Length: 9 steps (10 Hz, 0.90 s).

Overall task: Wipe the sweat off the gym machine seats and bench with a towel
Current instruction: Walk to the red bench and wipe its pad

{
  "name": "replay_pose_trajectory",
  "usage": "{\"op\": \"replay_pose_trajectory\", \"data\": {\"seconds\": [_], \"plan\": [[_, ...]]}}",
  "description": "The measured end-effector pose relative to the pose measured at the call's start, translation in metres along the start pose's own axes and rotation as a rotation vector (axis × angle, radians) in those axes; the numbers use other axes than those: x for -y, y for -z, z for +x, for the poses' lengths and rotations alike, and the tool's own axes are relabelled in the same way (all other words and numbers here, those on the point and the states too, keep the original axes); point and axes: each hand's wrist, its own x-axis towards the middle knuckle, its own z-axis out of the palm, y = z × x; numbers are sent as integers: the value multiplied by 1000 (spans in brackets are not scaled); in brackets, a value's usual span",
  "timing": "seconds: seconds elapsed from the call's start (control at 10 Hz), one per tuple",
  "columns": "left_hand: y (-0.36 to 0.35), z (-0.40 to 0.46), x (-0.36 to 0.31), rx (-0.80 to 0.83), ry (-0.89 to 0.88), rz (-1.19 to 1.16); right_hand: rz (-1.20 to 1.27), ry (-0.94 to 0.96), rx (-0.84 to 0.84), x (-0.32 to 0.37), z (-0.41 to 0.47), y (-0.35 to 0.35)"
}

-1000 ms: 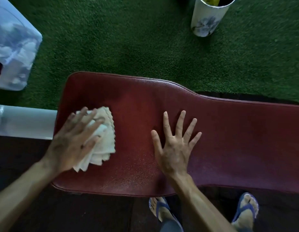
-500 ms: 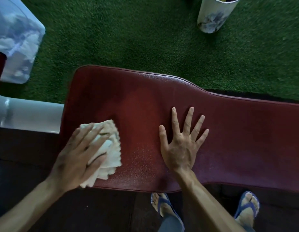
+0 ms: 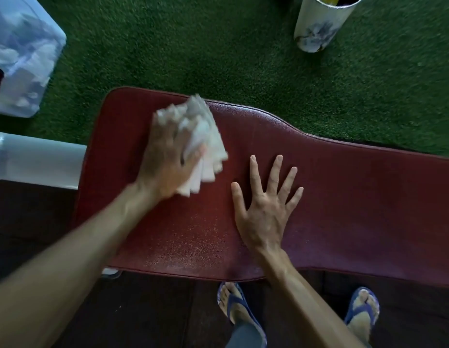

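A dark red padded bench (image 3: pixel 356 197) runs across the middle of the view, wider at its left end. My left hand (image 3: pixel 165 159) presses a folded white towel (image 3: pixel 206 141) flat against the bench's far left part, near the far edge; hand and towel are motion-blurred. My right hand (image 3: pixel 263 204) lies flat on the bench's middle with fingers spread, holding nothing. A speckled sheen shows on the padding near the front edge.
Green artificial turf (image 3: pixel 218 46) lies beyond the bench. A white cylindrical container (image 3: pixel 319 23) stands on it at the top right. A pale plastic object (image 3: pixel 20 59) and a white bar (image 3: pixel 37 162) sit at the left. My feet in blue flip-flops (image 3: pixel 241 312) stand on dark flooring.
My left hand has swept the towel from the bench's near left corner away from me and rightward, toward the far edge. My right hand has stayed planted on the bench.
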Motion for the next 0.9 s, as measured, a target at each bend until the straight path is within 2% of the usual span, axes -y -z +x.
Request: {"op": "replay_pose_trajectory", "data": {"seconds": [0.1, 0.2, 0.3, 0.4, 0.5, 0.6, 0.7, 0.8, 0.9], "plan": [[9, -90, -9, 30, -240, -174, 48, 97, 16, -22, -3, 12], [13, -137, 34, 84, -288, -114, 13, 201, 35, -55, -8, 21], [19, -109, 75, 30, -186, -50, -36, 260, 56, -80, -8, 28], [23, -42, 106, -99, -58, -59, -31, 255, 22, -81, -10, 23], [27, 15, 110, -178, -38, -97, -36, 191, -43, -67, -13, 15], [20, 17, 78, -159, -54, -56, -69, 172, -64, -62, -15, 13], [4, -34, 31, -59, -127, -102, -64, 174, -51, -63, -15, 14], [-5, -106, -16, -4, -98, -206, -63, 160, -57, -62, -16, 14], [-8, -115, -32, -18, 18, -263, -55, 151, -40, -63, -15, 14]]}}
